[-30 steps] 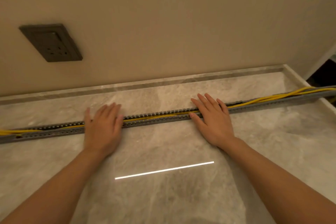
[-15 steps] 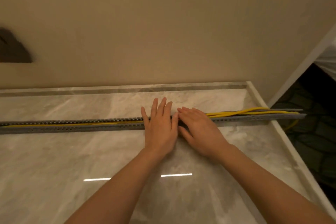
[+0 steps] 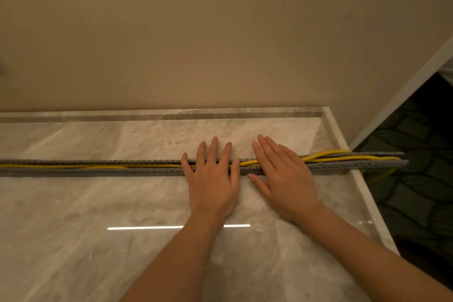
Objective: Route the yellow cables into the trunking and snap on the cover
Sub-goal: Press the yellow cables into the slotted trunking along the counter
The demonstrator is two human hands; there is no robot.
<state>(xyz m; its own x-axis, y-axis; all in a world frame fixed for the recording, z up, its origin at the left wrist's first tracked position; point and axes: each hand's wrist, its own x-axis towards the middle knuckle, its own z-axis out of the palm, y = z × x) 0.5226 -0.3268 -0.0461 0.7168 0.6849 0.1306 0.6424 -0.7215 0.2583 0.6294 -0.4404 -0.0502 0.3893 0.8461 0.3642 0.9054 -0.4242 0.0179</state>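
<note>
A long grey slotted trunking lies across the marble surface, its right end sticking out past the right edge. Yellow cables run along inside it and rise above its walls near the right end. My left hand lies flat with straight fingers across the trunking, pressing down on the cables. My right hand lies flat just to its right, fingers straight, also pressing the trunking and cables. No cover is in view.
The marble countertop has a raised rim at the back and right edge. A beige wall stands behind. Beyond the right edge is a dark patterned floor, where a yellow cable hangs down.
Both hands slid right along the trunking and came close together. In the last half second my right hand moved a little further right, opening a small gap between the hands.
</note>
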